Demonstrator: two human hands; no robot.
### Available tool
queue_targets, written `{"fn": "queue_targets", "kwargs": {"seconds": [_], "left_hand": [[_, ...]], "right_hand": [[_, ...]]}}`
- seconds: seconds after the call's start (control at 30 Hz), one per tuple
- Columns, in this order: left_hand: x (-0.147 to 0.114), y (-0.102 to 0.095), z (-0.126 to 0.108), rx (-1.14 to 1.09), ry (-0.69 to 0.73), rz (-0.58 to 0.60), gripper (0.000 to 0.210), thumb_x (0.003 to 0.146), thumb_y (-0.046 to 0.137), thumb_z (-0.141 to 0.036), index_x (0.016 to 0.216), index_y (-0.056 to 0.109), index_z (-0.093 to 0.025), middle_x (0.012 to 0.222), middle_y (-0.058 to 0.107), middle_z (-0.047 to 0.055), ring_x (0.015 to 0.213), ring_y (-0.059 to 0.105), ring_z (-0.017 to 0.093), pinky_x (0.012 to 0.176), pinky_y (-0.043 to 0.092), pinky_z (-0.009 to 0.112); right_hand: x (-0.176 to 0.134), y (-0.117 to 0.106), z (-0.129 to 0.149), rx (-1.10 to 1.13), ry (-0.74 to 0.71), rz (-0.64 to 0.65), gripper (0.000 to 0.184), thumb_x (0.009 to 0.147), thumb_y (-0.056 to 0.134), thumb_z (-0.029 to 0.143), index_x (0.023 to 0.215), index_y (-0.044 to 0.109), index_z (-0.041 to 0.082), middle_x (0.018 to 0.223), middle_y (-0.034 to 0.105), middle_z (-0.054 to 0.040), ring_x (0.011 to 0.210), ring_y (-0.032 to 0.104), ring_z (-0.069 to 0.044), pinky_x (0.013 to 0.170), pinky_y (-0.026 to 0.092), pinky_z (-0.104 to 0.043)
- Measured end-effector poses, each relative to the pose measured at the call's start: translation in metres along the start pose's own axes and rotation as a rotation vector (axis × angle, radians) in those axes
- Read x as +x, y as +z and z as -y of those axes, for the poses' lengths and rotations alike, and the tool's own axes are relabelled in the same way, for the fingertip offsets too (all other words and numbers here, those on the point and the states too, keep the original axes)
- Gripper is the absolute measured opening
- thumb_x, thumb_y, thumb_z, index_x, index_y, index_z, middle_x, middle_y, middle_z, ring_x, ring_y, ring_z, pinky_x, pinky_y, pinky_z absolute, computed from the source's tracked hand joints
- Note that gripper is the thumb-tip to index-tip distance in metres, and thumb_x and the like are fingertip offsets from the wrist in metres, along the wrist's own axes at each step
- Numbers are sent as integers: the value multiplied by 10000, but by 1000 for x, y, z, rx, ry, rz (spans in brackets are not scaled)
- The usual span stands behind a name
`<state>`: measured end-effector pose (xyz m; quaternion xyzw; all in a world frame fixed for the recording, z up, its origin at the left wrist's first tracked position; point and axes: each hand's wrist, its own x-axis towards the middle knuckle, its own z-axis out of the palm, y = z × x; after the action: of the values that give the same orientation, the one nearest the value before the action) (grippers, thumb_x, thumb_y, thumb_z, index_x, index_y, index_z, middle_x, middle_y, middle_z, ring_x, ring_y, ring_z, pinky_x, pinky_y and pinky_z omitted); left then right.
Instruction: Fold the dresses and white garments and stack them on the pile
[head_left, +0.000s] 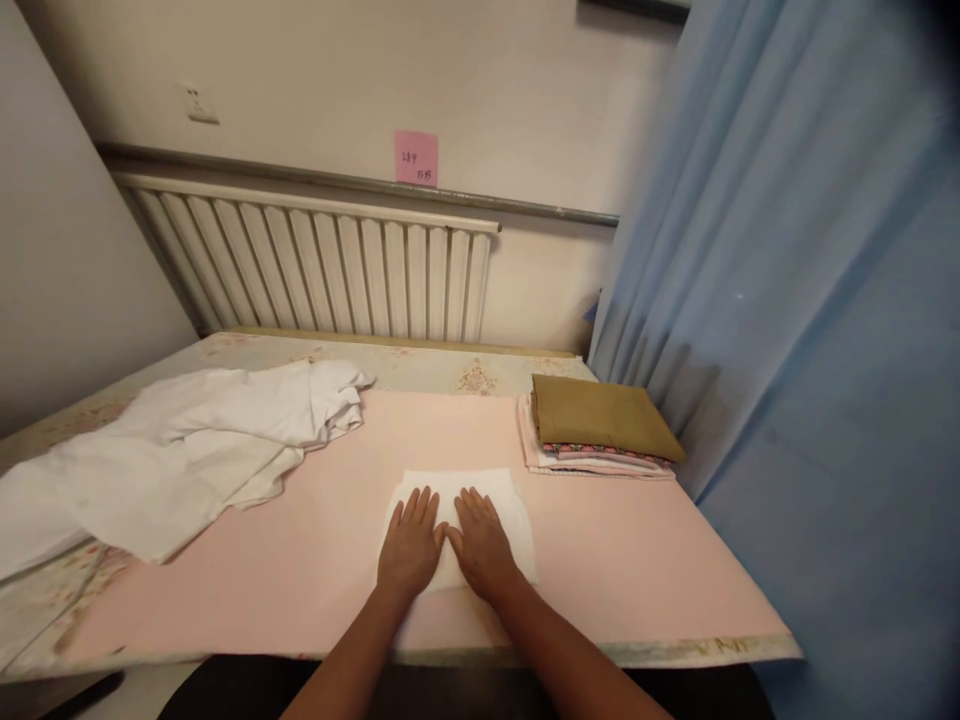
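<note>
A folded white cloth lies flat on the pink cover in front of me. Flat on its left half rests my left hand, palm down with the fingers stretched out. My right hand presses on the right half in the same way, fingers forward. The two thumbs meet or nearly meet near the middle of the cloth. Neither hand grips anything. Parts of the cloth are hidden under the palms.
Crumpled white fabric spreads over the table's left side. A stack of folded cloths, topped by a brown folded cloth, sits at the right. A blue curtain hangs beside it. Behind the table are a radiator and a pink note.
</note>
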<state>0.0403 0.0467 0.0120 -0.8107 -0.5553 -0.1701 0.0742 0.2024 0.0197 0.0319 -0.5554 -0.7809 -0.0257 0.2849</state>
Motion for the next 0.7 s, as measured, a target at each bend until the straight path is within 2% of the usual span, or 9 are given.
{"fn": "queue_targets", "kwargs": {"seconds": [0.13, 0.27, 0.47, 0.57, 0.63, 0.7], "left_hand": [[1, 1, 0, -9, 2, 3, 530, 965, 331, -387, 1420, 458, -147, 1500, 424, 111, 1423, 317, 278, 1153, 267, 503], [1, 0, -1, -20, -16, 18, 527, 968, 321, -392, 1427, 449, -166, 1514, 404, 107, 1431, 301, 277, 1156, 243, 521], [-5, -6, 1, 13, -182, 22, 523, 964, 325, -374, 1440, 428, -184, 1561, 328, 97, 1451, 232, 304, 1126, 256, 541], [-9, -12, 1, 25, -300, 1, 524, 957, 334, -341, 1441, 412, -155, 1567, 299, 149, 1400, 320, 316, 1064, 340, 501], [-11, -19, 0, 4, -371, 9, 522, 948, 342, -319, 1435, 406, -141, 1532, 352, 180, 1308, 423, 328, 1003, 388, 497], [-12, -28, 2, -65, -438, 31, 536, 932, 361, -310, 1430, 390, -113, 1451, 440, 209, 1225, 479, 343, 959, 410, 500]], "right_hand": [[1, 13, -24, -50, 0, -10, 427, 961, 495, 334, 1319, 543, 106, 1415, 507, -165, 1372, 393, -271, 1145, 284, -488], [-5, 11, -41, -89, 29, -36, 429, 962, 477, 323, 1335, 527, 116, 1437, 487, -150, 1385, 373, -258, 1156, 259, -476], [-27, 7, -56, -166, 185, -100, 428, 961, 424, 266, 1353, 505, 115, 1455, 460, -164, 1405, 333, -269, 1145, 261, -479], [-44, 6, -63, -144, 252, -187, 467, 947, 416, 287, 1362, 476, 83, 1441, 462, -196, 1362, 395, -279, 1100, 342, -446], [-53, 2, -66, -73, 303, -231, 491, 930, 421, 321, 1357, 475, 85, 1409, 490, -205, 1306, 455, -298, 1061, 385, -451], [-56, -4, -68, 61, 418, -239, 502, 892, 449, 363, 1317, 512, 102, 1331, 556, -207, 1234, 515, -332, 1018, 413, -481]]}}
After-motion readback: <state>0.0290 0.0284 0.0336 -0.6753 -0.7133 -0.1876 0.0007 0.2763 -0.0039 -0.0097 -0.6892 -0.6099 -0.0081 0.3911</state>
